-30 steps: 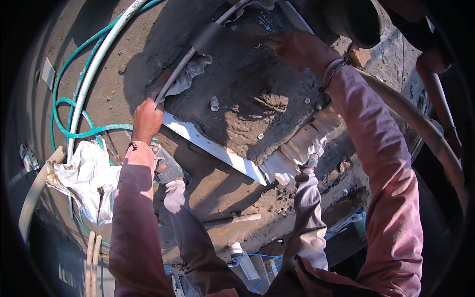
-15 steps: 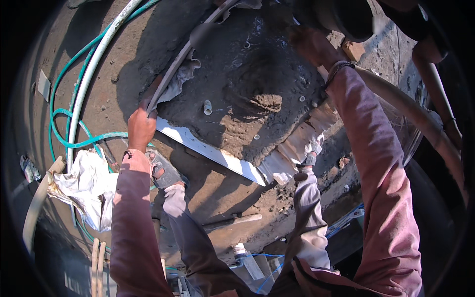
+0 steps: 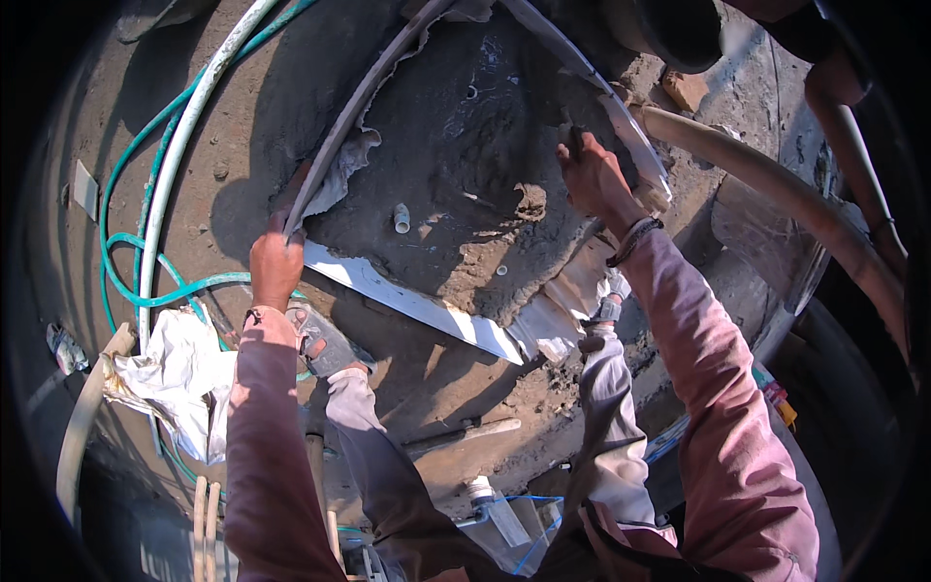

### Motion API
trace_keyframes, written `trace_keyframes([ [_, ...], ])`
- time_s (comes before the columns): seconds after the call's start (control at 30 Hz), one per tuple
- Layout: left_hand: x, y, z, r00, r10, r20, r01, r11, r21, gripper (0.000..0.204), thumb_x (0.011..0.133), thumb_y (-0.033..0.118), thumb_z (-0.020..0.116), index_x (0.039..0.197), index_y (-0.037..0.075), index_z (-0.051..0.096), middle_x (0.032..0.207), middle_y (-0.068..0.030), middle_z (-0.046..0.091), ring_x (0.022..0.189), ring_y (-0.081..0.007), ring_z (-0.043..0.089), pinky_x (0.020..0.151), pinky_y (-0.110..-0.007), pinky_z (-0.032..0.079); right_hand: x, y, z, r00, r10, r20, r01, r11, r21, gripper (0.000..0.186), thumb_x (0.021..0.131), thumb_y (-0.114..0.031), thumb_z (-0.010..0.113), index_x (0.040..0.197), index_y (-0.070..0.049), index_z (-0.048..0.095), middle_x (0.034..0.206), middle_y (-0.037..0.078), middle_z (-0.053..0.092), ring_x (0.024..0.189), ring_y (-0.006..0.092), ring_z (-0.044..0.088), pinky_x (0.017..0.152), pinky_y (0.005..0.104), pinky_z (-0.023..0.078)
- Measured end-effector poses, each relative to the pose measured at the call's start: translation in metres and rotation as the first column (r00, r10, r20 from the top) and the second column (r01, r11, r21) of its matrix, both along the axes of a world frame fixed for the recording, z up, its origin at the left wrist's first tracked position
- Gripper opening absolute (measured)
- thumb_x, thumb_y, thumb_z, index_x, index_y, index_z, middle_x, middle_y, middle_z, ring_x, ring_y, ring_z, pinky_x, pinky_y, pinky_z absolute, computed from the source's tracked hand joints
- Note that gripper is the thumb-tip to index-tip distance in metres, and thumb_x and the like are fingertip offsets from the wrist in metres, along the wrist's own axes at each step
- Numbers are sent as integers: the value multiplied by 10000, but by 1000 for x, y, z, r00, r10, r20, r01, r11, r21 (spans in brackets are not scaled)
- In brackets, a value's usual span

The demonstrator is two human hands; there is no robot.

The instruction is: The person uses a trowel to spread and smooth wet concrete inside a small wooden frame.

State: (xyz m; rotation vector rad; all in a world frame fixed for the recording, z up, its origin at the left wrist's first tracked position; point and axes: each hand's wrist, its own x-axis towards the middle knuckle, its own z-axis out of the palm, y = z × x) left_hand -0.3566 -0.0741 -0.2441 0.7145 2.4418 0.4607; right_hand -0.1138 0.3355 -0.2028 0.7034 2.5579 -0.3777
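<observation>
Wet grey mortar (image 3: 436, 126) lies in a shallow tray with thin raised walls (image 3: 344, 131) and a torn liner along the inside. My left hand (image 3: 276, 260) is closed around the tray's rim at its left corner. Over the mortar, inside the right wall, my right hand (image 3: 592, 179) is closed with a small dark thing at its fingers; its shape is lost against the mortar. A short white pipe piece (image 3: 401, 218), a small white ring (image 3: 501, 271) and a brownish clump (image 3: 530, 202) sit in the mortar. A white strip (image 3: 407, 299) forms the near edge.
A green hose (image 3: 124, 175) and a white pipe (image 3: 177, 145) run along the left, above a crumpled white sack (image 3: 175, 378). Wooden poles (image 3: 747, 155) and a brick piece (image 3: 686, 89) are at the right. A wooden-handled tool (image 3: 465, 434) lies near my feet.
My right hand has come nearer and slightly left, and is no longer blurred. The tray's far right wall now shows. My left hand stays on the rim.
</observation>
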Motion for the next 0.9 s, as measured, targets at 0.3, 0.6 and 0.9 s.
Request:
trace_keyframes([
  [0.3, -1, -20, -14, 999, -34, -6, 34, 998, 53, 339, 845, 172, 572, 1170, 88, 614, 898, -283, 649, 848, -497, 609, 724, -551, 475, -34, 13, -4, 949, -113, 295, 175, 966, -193, 386, 903, -276, 523, 1206, -39, 546, 995, 283, 669, 908, 459, 648, 805, 500, 527],
  [0.6, 1, -18, -9, 996, -67, -52, 66, 998, -23, 275, 834, 191, 610, 1065, 43, 618, 828, -278, 639, 813, -489, 607, 717, -559, 464, 45, -36, 29, 873, -478, -93, 438, 855, -279, 368, 964, -302, 513, 1237, -56, 507, 926, 308, 652, 924, 487, 621, 790, 538, 489],
  [0.9, 2, -13, -4, 999, -39, -37, 39, 999, 2, 226, 818, 215, 623, 873, -4, 610, 784, -274, 632, 771, -484, 604, 709, -565, 463, 80, -16, 50, 969, -223, -103, 205, 966, -156, 550, 875, -124, 580, 1403, -142, 426, 1014, 225, 618, 830, 425, 639, 697, 506, 505],
])
